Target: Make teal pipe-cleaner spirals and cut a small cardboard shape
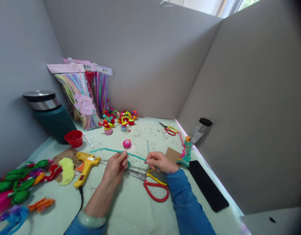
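Note:
A long teal pipe cleaner [136, 156] stretches between my hands over the middle of the table. My left hand [117, 164] pinches it partway along, and one end runs off to the left past the fingers. A small teal curl shows beside my left fingers. My right hand [160, 161] is closed on the pipe cleaner near its right part. Under the hands lie large scissors [157, 192] with red and yellow handles, blades toward my left hand. Just beyond stands a small pink fuzzy piece [127, 143].
At left are a yellow glue gun [86, 166], a red cup [74, 139], a dark teal bottle [53, 119] and finished pipe-cleaner flowers [20, 182]. Bagged pipe cleaners [78, 98] lean at the back. A black phone-like slab [208, 186], smaller scissors [170, 130] and a clear jar [200, 130] are at right.

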Demonstrator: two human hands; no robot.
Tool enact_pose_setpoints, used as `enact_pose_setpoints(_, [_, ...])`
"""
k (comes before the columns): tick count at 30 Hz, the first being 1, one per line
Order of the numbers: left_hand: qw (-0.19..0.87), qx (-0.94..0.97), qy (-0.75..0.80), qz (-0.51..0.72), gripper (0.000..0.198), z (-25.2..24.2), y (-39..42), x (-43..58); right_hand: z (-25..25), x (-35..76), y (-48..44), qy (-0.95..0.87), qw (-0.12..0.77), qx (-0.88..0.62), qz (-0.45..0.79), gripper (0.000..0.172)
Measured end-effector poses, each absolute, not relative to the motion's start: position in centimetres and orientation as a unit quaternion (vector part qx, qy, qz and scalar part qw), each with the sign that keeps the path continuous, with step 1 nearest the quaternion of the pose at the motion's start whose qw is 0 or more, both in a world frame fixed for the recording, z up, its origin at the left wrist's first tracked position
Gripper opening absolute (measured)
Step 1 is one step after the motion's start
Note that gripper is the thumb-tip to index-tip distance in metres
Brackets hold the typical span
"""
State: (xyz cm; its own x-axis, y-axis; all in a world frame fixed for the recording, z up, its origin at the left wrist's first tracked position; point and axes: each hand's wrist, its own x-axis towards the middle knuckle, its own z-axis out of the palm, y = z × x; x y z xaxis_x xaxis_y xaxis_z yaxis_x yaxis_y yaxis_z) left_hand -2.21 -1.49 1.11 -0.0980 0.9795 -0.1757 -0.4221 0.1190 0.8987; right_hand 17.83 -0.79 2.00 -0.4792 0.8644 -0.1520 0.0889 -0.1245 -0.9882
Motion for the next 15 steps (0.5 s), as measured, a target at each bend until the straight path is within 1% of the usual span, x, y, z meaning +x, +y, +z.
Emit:
enact_pose_setpoints(2, [0.621,0.313,0.426,0.58,0.028,1.2,-1.5,-2.3,2.0,18.0,-0.7,-0.587,0.305,-0.415,0.625,0.024])
enact_pose_setpoints(6, [0.556,0.345,0.468,0.594,0.025,1.6,-1.7,-2.5,2.2,18.5,-0.7,-0.579,0.307,-0.419,0.629,0.025])
enact_pose_setpoints(12, [0.55,0.267,0.458,0.645,0.025,2.3,-1.6,-3.0,2.0,19.8,-0.6,-0.553,0.307,-0.451,0.63,0.024])
enact_pose_setpoints(15, [0.54,0.233,0.443,0.677,0.026,2.3,-1.4,-3.2,1.5,20.4,-0.1,-0.549,0.351,-0.485,0.583,0.022])
